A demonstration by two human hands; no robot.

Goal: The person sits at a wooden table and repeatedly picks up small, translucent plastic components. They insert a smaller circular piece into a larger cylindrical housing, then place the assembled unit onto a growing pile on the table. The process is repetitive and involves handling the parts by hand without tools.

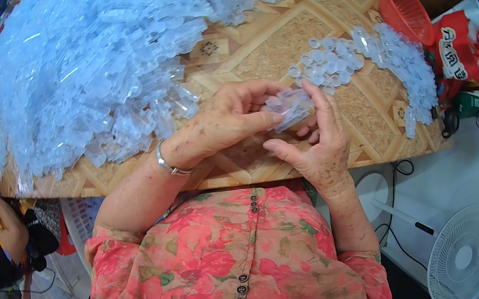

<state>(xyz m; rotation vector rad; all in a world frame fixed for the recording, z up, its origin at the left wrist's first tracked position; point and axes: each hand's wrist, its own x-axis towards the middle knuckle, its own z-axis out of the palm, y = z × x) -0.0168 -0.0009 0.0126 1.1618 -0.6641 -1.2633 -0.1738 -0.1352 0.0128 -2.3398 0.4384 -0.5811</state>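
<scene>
A small bundle of clear plastic pieces is held up between my two hands, just above the table's near side. My left hand grips it from the left, thumb across the near face and fingers behind. From the right, my right hand curves round the bundle; its index fingertip meets the top edge, and the thumb stands a little apart below. Some right fingers are partly hidden behind the bundle. Beyond the hands lies a loose group of small clear round caps.
A large heap of clear plastic pieces covers the left of the wood-patterned table. More small clear pieces lie at the right, near a red basket and a red bag. A white fan stands at right; another person sits lower left.
</scene>
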